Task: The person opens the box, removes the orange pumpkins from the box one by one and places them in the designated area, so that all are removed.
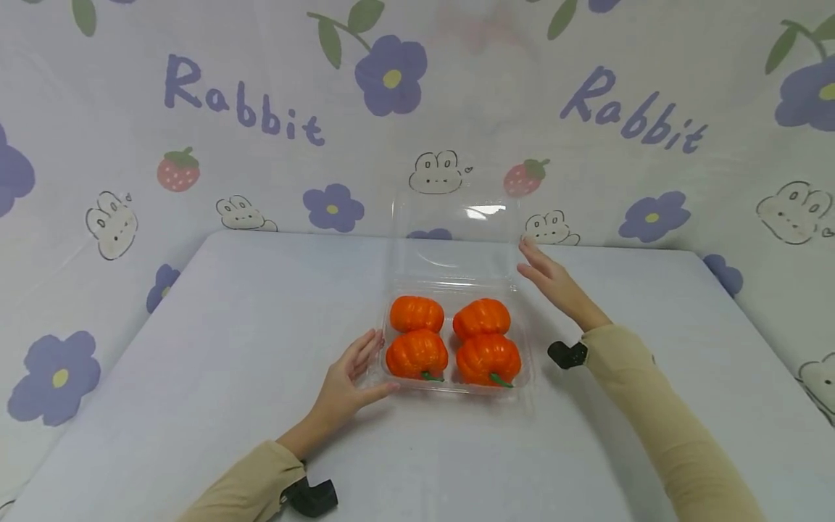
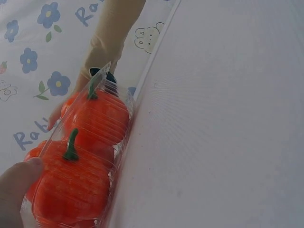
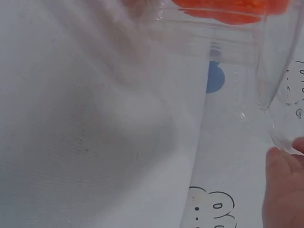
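Holding four orange pumpkins [image 1: 416, 354], a clear plastic container [image 1: 450, 390] stands on the white table [image 1: 261, 326] between a person's two hands. The filling appears to be finished: the pumpkins lie in two columns of two, each rear one close behind the one in front, with green stems visible on the front pair; none shows outside the container. Closing appears to be the part left, since the transparent lid [image 1: 450, 254], joined along the container's rear edge, is raised and leaves the contents uncovered. The left hand [image 1: 342, 380] is spread at the front left corner, thumb along the front edge and fingers against the left wall; it seems to steady the corner rather than clasp it. The right hand [image 1: 554, 283] is extended beside the lid's right edge, with a gap between thumb and fingers; whether the fingertips touch the plastic cannot be told, and no firm grip shows.
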Demonstrator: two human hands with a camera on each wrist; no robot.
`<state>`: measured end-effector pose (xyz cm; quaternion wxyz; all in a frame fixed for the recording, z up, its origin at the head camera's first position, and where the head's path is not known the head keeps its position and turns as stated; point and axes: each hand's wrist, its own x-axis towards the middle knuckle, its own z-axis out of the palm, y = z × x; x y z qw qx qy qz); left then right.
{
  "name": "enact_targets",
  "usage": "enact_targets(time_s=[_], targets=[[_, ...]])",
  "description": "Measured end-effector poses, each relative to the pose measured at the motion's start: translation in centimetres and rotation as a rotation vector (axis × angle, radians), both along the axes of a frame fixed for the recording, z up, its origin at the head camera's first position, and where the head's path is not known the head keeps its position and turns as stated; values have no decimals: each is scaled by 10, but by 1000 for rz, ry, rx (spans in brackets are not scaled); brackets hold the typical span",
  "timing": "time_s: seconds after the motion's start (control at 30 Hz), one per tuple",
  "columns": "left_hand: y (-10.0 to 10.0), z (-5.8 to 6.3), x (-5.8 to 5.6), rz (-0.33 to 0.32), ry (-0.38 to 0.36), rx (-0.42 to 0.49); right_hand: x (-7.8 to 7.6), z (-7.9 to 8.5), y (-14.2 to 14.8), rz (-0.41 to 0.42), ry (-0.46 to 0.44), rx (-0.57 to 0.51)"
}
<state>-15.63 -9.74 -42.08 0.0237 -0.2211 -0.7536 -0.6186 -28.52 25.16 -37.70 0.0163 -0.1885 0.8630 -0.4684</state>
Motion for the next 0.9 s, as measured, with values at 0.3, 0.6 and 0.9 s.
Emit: enact_targets(time_s=[0.3,0.6,0.9], targets=[[-1,0,1,4,1,14,-1,-5,-3,115,-187,-119],[-1,1,3,4,-1,1,7,-22,-8,76,-320,-174],[0,3,2,-2,7,20,6,-30,-4,-3,-298,-36]])
